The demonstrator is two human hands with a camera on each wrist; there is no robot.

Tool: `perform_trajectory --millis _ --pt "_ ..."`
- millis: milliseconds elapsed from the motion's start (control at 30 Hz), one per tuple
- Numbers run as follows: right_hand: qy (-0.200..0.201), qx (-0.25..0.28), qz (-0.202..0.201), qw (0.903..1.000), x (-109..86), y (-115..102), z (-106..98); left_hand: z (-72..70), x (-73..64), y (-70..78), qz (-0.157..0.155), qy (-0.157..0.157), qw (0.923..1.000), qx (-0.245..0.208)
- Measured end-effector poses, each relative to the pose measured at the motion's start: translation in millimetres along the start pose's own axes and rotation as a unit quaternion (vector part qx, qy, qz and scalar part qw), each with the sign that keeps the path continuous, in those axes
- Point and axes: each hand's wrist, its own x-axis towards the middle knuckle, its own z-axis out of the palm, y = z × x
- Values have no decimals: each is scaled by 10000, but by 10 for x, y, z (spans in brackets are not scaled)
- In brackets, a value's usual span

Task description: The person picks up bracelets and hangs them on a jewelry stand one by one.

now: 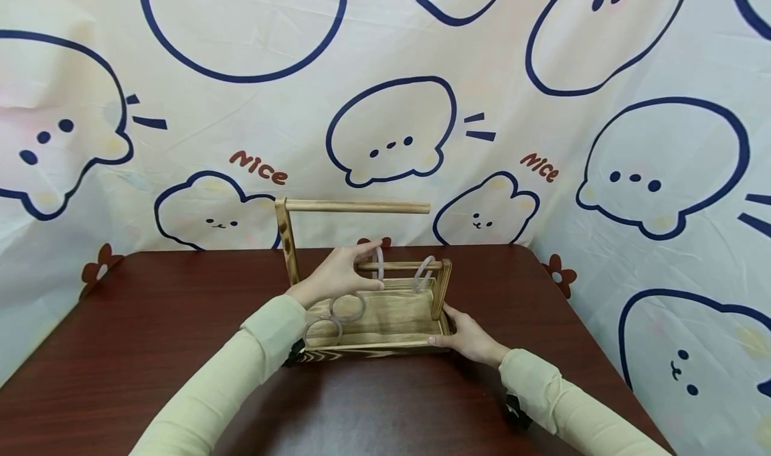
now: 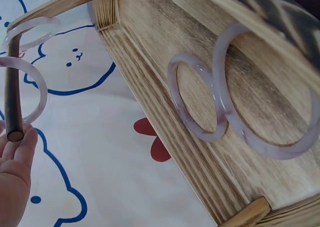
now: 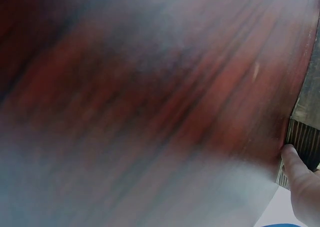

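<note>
My left hand [image 1: 334, 275] pinches a pale translucent bangle [image 1: 380, 264] between thumb and fingers. In the left wrist view this bangle [image 2: 42, 89] encircles the short lower rod [image 2: 12, 97], near the rod's free end. Another bangle [image 2: 31, 23] hangs on the same rod, close to its post. Two more pale lilac bangles lie in the tray of the wooden stand [image 1: 373, 346]: a smaller one [image 2: 186, 118] and a larger-looking one [image 2: 218, 74], side by side. My right hand [image 1: 472, 337] grips the tray's right end, thumb at the front; in the right wrist view a finger [image 3: 296, 169] presses its wooden side.
A longer upper rod [image 1: 358, 207] reaches rightward from the tall left post [image 1: 288, 242], above the left hand. The stand rests on a dark red-brown table [image 1: 181, 322]. Behind the table hangs a printed cloth [image 1: 385, 54] with cartoon outlines.
</note>
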Motion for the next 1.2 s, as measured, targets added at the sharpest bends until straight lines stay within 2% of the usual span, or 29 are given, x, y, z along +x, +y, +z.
perform_trajectory --millis 267,500,867,1200 --pt "17 5 3 10000 -2 1 7 51 67 1 -41 -67 9997 -246" --pt "25 2 22 10000 -2 16 14 113 111 -29 -37 -108 9999 -40" --pt "-24 19 14 10000 -11 -1 1 157 147 -57 -145 -192 9994 -262" --pt "27 -27 -7 10000 -8 7 -3 184 175 -107 -256 -247 9993 -76"
